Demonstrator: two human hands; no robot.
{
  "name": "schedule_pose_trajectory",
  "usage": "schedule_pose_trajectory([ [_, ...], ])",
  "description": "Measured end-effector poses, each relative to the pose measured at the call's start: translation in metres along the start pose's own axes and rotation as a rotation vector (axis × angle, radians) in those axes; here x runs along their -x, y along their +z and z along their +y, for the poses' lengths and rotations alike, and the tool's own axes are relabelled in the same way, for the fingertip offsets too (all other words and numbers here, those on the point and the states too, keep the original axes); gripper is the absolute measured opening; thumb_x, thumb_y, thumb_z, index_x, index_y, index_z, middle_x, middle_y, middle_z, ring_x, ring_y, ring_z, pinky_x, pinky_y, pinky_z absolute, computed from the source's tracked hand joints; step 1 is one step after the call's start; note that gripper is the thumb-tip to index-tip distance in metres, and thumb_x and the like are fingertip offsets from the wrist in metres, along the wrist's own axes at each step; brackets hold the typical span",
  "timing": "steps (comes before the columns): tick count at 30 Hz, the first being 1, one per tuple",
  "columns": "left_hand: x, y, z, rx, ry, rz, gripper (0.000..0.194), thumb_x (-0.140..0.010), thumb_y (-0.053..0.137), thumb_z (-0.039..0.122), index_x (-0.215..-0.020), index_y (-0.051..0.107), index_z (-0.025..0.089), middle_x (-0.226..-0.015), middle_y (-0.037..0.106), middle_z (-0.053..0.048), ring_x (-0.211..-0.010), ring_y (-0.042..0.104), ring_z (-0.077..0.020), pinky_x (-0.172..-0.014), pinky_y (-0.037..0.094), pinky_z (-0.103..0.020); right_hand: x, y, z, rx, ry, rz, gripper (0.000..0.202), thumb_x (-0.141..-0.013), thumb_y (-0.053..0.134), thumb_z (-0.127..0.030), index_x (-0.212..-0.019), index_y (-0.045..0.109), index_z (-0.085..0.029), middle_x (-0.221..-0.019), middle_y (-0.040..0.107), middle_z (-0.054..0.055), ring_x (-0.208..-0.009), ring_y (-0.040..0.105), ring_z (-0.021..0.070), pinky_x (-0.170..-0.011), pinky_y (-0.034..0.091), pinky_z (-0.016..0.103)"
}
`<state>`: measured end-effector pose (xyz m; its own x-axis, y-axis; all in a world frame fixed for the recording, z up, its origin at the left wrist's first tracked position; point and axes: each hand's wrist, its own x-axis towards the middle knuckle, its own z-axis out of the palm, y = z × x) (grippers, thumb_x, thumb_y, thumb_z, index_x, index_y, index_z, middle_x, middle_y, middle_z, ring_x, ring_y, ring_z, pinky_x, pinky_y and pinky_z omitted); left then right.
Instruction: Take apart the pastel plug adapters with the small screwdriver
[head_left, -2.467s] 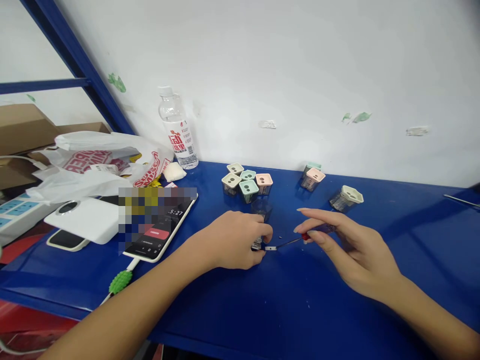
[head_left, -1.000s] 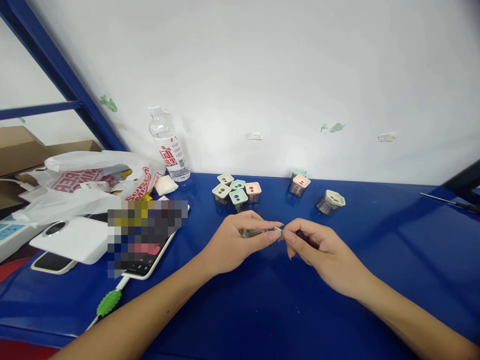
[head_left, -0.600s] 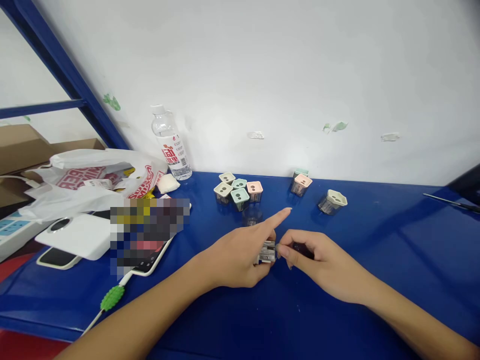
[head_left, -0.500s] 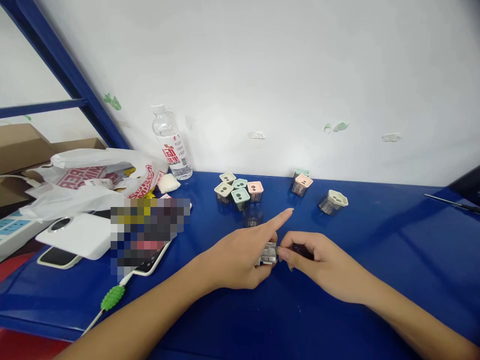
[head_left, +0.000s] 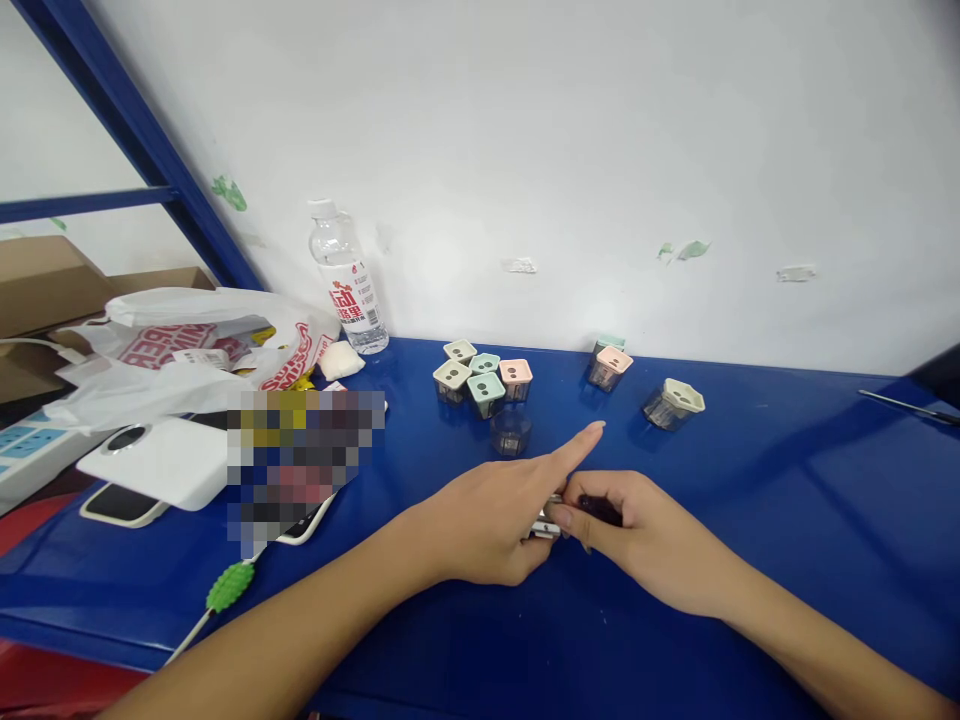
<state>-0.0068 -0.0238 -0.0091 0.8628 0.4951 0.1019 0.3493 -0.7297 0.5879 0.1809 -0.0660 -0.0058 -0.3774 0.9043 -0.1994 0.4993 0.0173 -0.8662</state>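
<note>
My left hand (head_left: pixel 502 520) is closed around a pencil sharpener's top (head_left: pixel 544 525), its index finger stretched out; only a metallic and white edge shows. At that edge the thumb and fingertips of my right hand (head_left: pixel 626 515) pinch together. A dark thing (head_left: pixel 600 509) lies within the curled right fingers, too hidden to name. Just beyond my left hand stands a clear, dark-tinted sharpener container (head_left: pixel 511 434) without a lid. Several two-hole pencil sharpeners with cream, mint and pink tops (head_left: pixel 486 388) stand grouped behind it.
More sharpeners stand further right, a pink one (head_left: pixel 610 368) and a tilted cream one (head_left: pixel 675 403). A thin metal tool (head_left: pixel 904 405) lies at the far right. On the left are a water bottle (head_left: pixel 349 280), plastic bag (head_left: pixel 202 340), white phone (head_left: pixel 154 465) and cable (head_left: pixel 187 638).
The view has shifted slightly. My right fingertips now overlap the sharpener's edge more, covering part of its metal. The clear container shows more fully beyond my left hand.
</note>
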Motion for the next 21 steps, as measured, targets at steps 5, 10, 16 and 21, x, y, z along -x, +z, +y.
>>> schedule_pose_trajectory([
  [5,0.0004,0.0004,-0.0007,0.009,0.007,0.009,0.094,-0.077,0.05,0.014,-0.15,-0.008,0.024,-0.117,0.061,-0.01,-0.091,0.06,-0.021,-0.079,0.048,-0.034,0.0006,0.0006,0.0,-0.016,0.008,0.003,0.039,-0.092,0.047,-0.048,-0.067,0.048,-0.018,-0.06,0.041,-0.004,-0.054,0.032,0.0096,-0.05,0.025,0.025],
  [10,-0.0002,-0.0004,-0.0005,0.012,-0.001,0.012,0.095,-0.077,0.051,0.015,-0.15,-0.01,0.025,-0.114,0.061,-0.008,-0.088,0.06,-0.0201,-0.077,0.048,-0.033,0.0023,0.0014,-0.0017,-0.031,0.01,0.012,0.038,-0.093,0.046,-0.046,-0.067,0.046,-0.019,-0.059,0.039,-0.005,-0.053,0.03,0.0093,-0.05,0.025,0.025],
  [16,-0.001,-0.0002,-0.0003,0.01,-0.003,0.01,0.097,-0.076,0.05,0.013,-0.149,-0.012,0.025,-0.112,0.061,-0.007,-0.087,0.06,-0.0198,-0.075,0.048,-0.032,0.0016,0.0031,-0.0024,0.032,-0.009,0.067,0.035,-0.094,0.046,-0.044,-0.07,0.05,-0.019,-0.062,0.042,-0.004,-0.055,0.032,0.0102,-0.051,0.027,0.024],
  [21,-0.0007,0.0001,0.0003,0.008,-0.005,0.005,0.097,-0.076,0.051,0.013,-0.149,-0.012,0.024,-0.112,0.062,-0.008,-0.089,0.061,-0.0208,-0.076,0.048,-0.033,0.0021,0.0049,-0.0007,0.074,-0.026,0.088,0.032,-0.093,0.048,-0.041,-0.071,0.054,-0.019,-0.064,0.048,-0.003,-0.056,0.037,0.0104,-0.051,0.029,0.024],
])
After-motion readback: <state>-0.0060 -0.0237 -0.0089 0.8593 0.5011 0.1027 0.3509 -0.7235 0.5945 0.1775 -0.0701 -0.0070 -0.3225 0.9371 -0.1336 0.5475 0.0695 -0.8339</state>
